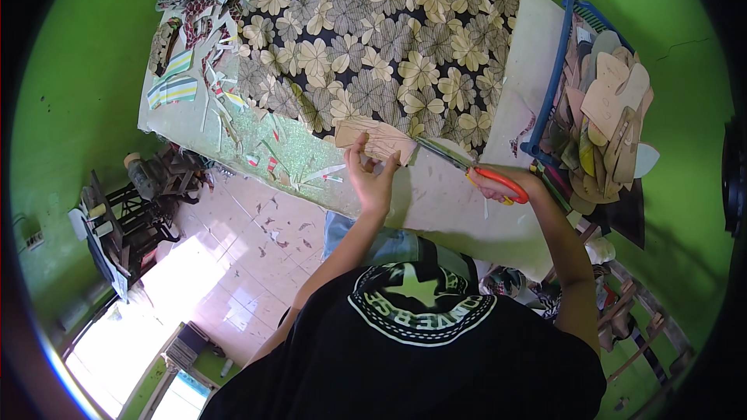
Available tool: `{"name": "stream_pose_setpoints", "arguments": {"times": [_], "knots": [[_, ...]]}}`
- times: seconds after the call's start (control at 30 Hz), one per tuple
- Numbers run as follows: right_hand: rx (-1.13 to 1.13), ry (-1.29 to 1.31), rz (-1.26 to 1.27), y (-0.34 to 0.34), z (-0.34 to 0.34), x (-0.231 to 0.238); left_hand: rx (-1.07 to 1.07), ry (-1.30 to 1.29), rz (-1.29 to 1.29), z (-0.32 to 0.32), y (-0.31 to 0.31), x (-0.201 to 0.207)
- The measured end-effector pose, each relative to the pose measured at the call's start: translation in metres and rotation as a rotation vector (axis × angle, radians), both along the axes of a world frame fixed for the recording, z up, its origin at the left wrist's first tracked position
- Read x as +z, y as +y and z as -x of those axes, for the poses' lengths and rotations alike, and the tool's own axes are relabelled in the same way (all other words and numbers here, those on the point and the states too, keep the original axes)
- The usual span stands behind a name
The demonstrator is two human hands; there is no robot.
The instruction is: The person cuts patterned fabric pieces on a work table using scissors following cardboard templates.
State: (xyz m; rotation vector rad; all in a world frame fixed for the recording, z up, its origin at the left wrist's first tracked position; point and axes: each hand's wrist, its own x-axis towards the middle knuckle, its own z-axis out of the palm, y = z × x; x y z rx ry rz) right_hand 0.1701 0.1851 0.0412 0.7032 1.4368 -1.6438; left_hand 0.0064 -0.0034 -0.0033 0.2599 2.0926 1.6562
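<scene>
A dark fabric with large beige and grey flowers [373, 39] is spread over the table. On its near edge lies a tan pattern piece [372, 137], with lines visible on it. My left hand [371, 179] grips this piece at its near side, thumb and fingers bent against it. In my right hand [513, 179] is a pair of scissors [447, 153] with orange-red handles. The blades point left, and their tips meet the right end of the pattern piece at the fabric's near edge. Whether fabric lies between the blades, I cannot tell.
The pale table [443, 198] carries cloth scraps [210, 0] at the far left and striped offcuts [173, 87] below them. At the right, a blue basket [554, 101] stands by a pile of tan templates [615, 101]. Dark furniture [128, 210] stands beyond the tiled floor [241, 264].
</scene>
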Motion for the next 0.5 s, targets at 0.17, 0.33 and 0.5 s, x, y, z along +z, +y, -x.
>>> {"name": "stream_pose_setpoints", "arguments": {"times": [0.17,0.33,0.5], "knots": [[0.018,0.024,-0.017,0.001,0.01,0.001,-0.017,-0.062,-0.029,0.001,-0.004,0.0],[0.033,0.06,-0.016,0.001,0.024,0.001,-0.023,0.049,-0.008,0.002,-0.004,-0.004],[0.082,0.05,-0.044,0.0,0.033,-0.001,0.003,-0.045,-0.04,0.001,-0.003,-0.001]]}}
